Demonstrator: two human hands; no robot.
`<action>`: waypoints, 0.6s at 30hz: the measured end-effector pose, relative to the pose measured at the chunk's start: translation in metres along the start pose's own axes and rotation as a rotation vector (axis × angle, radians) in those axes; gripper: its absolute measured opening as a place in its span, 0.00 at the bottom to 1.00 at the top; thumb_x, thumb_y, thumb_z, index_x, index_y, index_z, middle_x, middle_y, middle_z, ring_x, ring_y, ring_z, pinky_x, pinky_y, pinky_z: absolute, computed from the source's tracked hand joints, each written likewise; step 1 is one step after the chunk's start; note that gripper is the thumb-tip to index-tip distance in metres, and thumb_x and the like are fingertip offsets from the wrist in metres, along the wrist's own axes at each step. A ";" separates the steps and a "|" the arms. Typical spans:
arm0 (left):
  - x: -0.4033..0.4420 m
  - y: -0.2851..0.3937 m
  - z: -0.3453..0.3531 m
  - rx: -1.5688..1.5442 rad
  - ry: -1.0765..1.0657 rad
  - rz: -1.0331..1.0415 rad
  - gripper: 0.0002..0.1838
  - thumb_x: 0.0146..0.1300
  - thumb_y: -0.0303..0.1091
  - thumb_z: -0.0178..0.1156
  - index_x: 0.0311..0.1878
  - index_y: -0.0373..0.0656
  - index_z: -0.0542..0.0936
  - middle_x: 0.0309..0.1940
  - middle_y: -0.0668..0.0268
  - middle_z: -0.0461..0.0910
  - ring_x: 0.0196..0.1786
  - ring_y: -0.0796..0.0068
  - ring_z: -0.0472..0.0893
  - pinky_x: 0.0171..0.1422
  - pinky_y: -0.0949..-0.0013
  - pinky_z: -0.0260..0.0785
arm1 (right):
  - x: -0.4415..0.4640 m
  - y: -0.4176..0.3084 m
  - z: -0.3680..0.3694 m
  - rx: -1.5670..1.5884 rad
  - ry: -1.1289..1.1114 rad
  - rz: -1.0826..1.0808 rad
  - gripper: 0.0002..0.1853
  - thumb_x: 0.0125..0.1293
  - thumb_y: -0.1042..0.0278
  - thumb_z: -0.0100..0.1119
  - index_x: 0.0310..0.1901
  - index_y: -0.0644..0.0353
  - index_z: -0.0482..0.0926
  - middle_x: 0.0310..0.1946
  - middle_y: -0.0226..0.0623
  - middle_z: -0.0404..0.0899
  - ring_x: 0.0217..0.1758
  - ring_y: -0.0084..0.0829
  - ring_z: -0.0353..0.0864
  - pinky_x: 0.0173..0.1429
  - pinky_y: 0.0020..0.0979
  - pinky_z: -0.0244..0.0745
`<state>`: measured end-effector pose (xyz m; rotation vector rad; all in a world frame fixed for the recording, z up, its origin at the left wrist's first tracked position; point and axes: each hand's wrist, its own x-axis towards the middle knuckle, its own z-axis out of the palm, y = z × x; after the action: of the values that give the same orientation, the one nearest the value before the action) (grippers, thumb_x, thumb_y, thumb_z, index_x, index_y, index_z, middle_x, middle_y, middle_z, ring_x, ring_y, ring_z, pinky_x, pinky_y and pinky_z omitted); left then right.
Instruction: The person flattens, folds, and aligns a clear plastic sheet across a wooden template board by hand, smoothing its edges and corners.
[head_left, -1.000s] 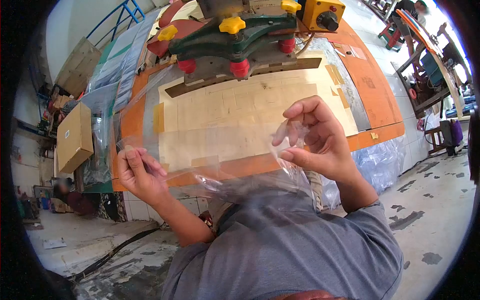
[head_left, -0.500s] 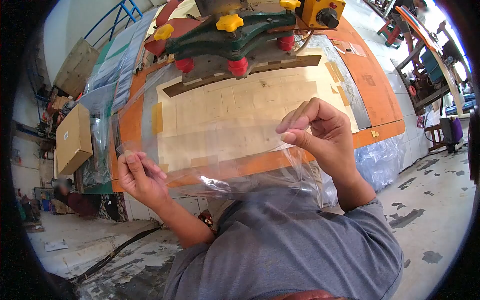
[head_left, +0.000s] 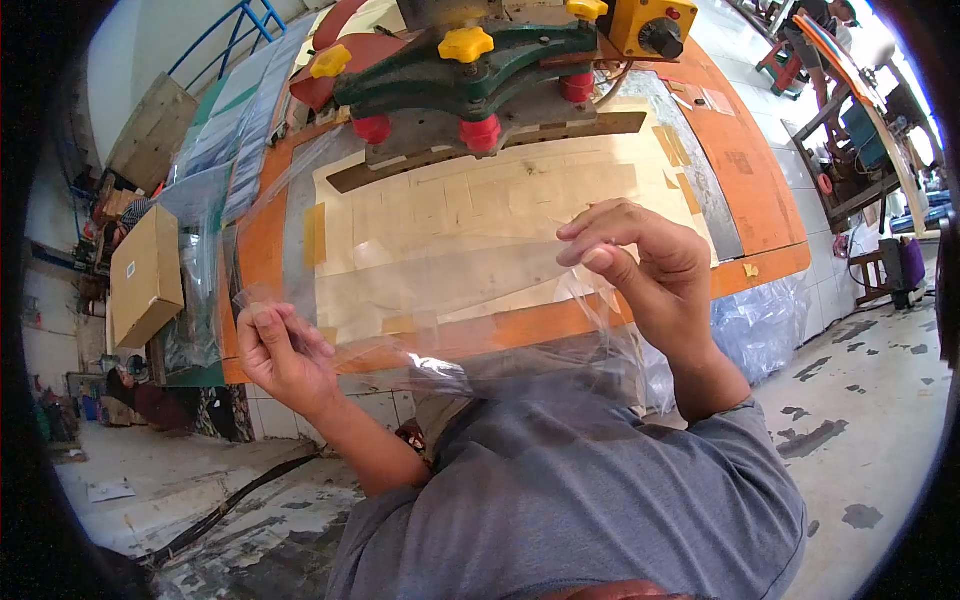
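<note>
A clear plastic sheet [head_left: 440,372] hangs between my two hands, over the front edge of the orange table and close to my body. Its left end is pinched in my left hand [head_left: 285,350]. My right hand [head_left: 640,265] is at its right end, thumb and forefinger closed on the film. Beneath and beyond the sheet lies a cream board [head_left: 450,215] with tape pieces along its sides. The green press head [head_left: 470,85], with yellow knobs and red feet, stands over the board's far part.
A yellow control box [head_left: 648,28] is beside the press. Plastic bags [head_left: 755,325] hang at the table's right front. A cardboard box [head_left: 147,278] and plastic sheets [head_left: 235,120] are on the left. A person [head_left: 815,50] is at the far right.
My right hand's fingers have come from apart to together on the film, and the hand has shifted slightly. My left hand stays nearly in place with its hold on the sheet.
</note>
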<state>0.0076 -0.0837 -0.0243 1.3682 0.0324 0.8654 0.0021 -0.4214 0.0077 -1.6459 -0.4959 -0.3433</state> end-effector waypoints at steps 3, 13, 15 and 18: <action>0.001 -0.004 -0.006 -0.011 -0.052 0.010 0.15 0.83 0.38 0.58 0.37 0.39 0.78 0.24 0.70 0.74 0.15 0.85 0.68 0.14 0.78 0.57 | 0.000 -0.001 0.001 0.025 0.033 0.021 0.05 0.74 0.71 0.68 0.40 0.62 0.88 0.39 0.38 0.90 0.48 0.31 0.89 0.56 0.33 0.79; -0.003 -0.005 0.000 -0.012 -0.047 -0.045 0.15 0.82 0.37 0.58 0.38 0.38 0.78 0.27 0.67 0.78 0.16 0.83 0.71 0.14 0.77 0.62 | 0.000 -0.001 0.001 0.056 0.118 0.063 0.06 0.77 0.73 0.65 0.43 0.66 0.87 0.39 0.37 0.90 0.46 0.26 0.87 0.55 0.30 0.78; -0.002 -0.005 0.001 -0.019 -0.045 -0.043 0.15 0.82 0.37 0.58 0.38 0.38 0.78 0.25 0.67 0.78 0.16 0.82 0.71 0.15 0.77 0.60 | 0.000 0.000 0.002 0.092 0.140 0.082 0.05 0.77 0.74 0.65 0.43 0.66 0.86 0.39 0.38 0.90 0.46 0.26 0.87 0.54 0.29 0.78; -0.002 -0.008 -0.006 -0.035 -0.137 -0.064 0.15 0.82 0.38 0.58 0.39 0.38 0.79 0.21 0.68 0.76 0.16 0.82 0.71 0.15 0.78 0.57 | 0.000 0.004 0.000 0.141 0.158 0.079 0.04 0.76 0.75 0.66 0.43 0.66 0.84 0.41 0.39 0.89 0.47 0.26 0.86 0.55 0.28 0.77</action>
<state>0.0075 -0.0795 -0.0337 1.3832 -0.0442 0.7149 0.0044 -0.4221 0.0047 -1.4841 -0.3276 -0.3685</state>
